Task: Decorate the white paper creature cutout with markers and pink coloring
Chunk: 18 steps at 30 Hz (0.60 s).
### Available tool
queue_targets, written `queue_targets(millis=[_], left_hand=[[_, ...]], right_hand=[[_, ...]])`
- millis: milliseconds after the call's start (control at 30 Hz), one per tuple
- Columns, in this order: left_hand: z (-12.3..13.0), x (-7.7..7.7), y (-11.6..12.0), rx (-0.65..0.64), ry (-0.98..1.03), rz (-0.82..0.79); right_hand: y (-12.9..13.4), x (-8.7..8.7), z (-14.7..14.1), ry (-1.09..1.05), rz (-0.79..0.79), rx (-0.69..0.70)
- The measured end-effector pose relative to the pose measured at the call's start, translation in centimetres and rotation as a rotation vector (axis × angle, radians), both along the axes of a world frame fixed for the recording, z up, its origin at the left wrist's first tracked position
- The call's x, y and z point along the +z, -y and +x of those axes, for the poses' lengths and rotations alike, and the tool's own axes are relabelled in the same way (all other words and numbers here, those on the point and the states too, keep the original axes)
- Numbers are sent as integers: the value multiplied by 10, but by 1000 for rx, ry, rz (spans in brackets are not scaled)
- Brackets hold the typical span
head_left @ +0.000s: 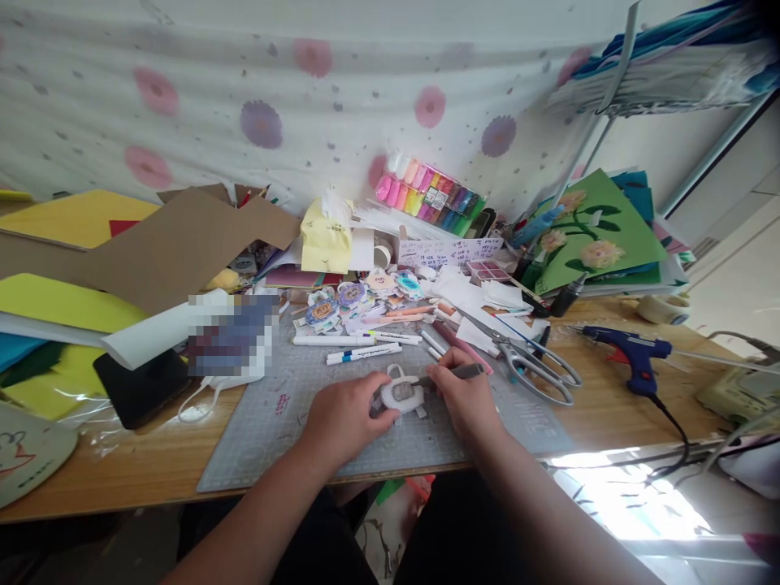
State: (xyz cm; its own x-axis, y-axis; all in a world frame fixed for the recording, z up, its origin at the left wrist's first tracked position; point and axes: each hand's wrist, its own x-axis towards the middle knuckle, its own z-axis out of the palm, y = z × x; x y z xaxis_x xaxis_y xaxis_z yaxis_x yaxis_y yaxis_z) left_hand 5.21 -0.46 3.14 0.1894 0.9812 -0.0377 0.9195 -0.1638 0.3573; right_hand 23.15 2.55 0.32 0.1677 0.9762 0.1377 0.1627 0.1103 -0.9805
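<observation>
My left hand [344, 418] pinches a small white-and-grey paper cutout [403, 396] with rounded edges and little tabs, just above the grey cutting mat [286, 443]. In my right hand [466, 402] is a grey marker [468, 371], held like a pen with its tip end at the cutout's right side. My fingers partly hide the cutout's left edge and the marker's tip. Beyond both hands lie a blue-banded marker [363, 353] and several other pens. Similar coloured cutouts, among them a blue one [322, 310] and a purple one [352, 293], sit in a pile farther back.
Large scissors [539, 370] lie open right of my right hand. A blue glue gun [634, 351] with its cord is farther right. On the left are a black phone [143, 386] and cardboard [183, 248]. Packed coloured clay [430, 195] leans at the back.
</observation>
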Motion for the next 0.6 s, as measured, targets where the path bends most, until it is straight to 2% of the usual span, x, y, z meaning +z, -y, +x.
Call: queue_targets(millis=[367,600], left_hand=[[0,0,-1,0,1,-11],[-1,-1,-1,-4,42,-20]], right_hand=[[2,-8,5,-52,-11,53],[1,-10,5,-176,-31,48]])
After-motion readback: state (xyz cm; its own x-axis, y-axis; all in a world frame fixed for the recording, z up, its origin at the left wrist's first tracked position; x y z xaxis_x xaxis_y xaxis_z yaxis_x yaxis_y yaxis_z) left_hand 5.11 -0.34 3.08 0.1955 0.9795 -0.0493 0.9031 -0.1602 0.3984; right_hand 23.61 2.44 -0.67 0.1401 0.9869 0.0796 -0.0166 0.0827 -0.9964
